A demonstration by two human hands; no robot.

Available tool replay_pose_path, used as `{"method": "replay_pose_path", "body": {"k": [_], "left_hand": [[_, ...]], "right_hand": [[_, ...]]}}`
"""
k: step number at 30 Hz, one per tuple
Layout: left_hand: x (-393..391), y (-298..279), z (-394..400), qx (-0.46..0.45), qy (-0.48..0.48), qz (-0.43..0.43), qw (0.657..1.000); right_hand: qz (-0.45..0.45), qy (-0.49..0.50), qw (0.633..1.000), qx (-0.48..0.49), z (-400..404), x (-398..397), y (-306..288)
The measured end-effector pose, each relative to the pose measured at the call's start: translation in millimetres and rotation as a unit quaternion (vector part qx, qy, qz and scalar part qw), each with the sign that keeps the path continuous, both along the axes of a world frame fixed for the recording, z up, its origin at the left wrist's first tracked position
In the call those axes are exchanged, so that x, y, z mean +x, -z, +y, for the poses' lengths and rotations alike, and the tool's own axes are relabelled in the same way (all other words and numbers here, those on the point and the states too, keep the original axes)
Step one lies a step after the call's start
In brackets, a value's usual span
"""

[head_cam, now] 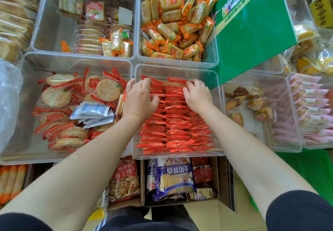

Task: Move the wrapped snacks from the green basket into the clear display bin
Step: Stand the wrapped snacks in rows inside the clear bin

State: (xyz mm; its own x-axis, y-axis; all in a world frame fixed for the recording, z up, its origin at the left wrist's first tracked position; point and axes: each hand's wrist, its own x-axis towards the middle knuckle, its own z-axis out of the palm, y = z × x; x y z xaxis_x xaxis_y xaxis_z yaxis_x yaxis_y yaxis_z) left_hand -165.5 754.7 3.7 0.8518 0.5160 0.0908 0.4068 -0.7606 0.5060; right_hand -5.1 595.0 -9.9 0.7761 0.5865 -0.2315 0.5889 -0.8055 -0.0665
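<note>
Shop display of clear plastic bins packed edge to edge, seen from above. Centre one, the clear rectangular display bin (177, 67), holds three tidy rows of red foil-wrapped snacks (177, 122) standing on edge, filling it from the near wall up to the hands. Left hand (139, 98) sits on the left row near the far end, fingers curled down over the packet tops, thumb tucked in against the middle row; looks like it grips a few packets. Right hand (197, 94) is on the right row at the same depth, fingers bent and pinching packet edges at the far end of the stack. Both hands touch the snacks, and the far strip of the bin beyond them is bare plastic. Green mesh basket (313, 169) shows at the lower right edge, well apart from both hands; contents cannot be told. Left neighbour bin (77, 56) has round rice crackers in red-trimmed wrappers; the bin behind (177, 62) holds orange-wrapped crackers. Green printed carton (252, 32) stands just behind the display bin's right corner.
</note>
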Motion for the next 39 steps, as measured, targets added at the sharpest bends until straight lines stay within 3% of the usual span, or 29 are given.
{"method": "replay_pose_path", "body": {"k": [6,10,12,18,23,28,32,35,39], "left_hand": [[0.8,1.5,1.3,0.003,0.0,0.004,1.0],[0.5,2.2,0.5,0.004,0.003,0.004,1.0],[0.6,2.8,1.0,0.006,0.003,0.001,1.0],[0.7,2.2,0.6,0.022,0.007,-0.001,1.0],[2.0,5.2,1.1,0.068,0.025,0.04,0.997],[-0.9,6.8,0.0,0.071,0.022,0.028,0.997],[1.3,4.6,-1.6,0.069,-0.005,0.029,0.997],[1.2,3.8,-0.4,0.04,-0.053,0.03,0.997],[2.5,1.9,-0.6,0.013,-0.051,0.062,0.997]], "right_hand": [[0.119,0.04,0.992,-0.006,-4.9,6.1,-5.3],[0.046,0.022,0.998,0.038,-11.5,-9.1,-14.2],[0.061,0.03,0.997,0.047,-14.6,-35.7,-9.8],[0.077,-0.052,0.994,-0.053,-13.6,-83.5,4.4],[0.0,-0.044,0.999,0.021,-1.5,-70.9,-11.3],[0.021,-0.112,0.993,0.042,38.0,-83.2,-3.4],[0.007,-0.105,0.994,-0.021,65.2,-64.2,5.5],[-0.034,-0.065,0.997,-0.024,72.3,-60.1,1.1],[-0.022,-0.028,0.999,-0.032,68.9,-65.7,1.3]]}}
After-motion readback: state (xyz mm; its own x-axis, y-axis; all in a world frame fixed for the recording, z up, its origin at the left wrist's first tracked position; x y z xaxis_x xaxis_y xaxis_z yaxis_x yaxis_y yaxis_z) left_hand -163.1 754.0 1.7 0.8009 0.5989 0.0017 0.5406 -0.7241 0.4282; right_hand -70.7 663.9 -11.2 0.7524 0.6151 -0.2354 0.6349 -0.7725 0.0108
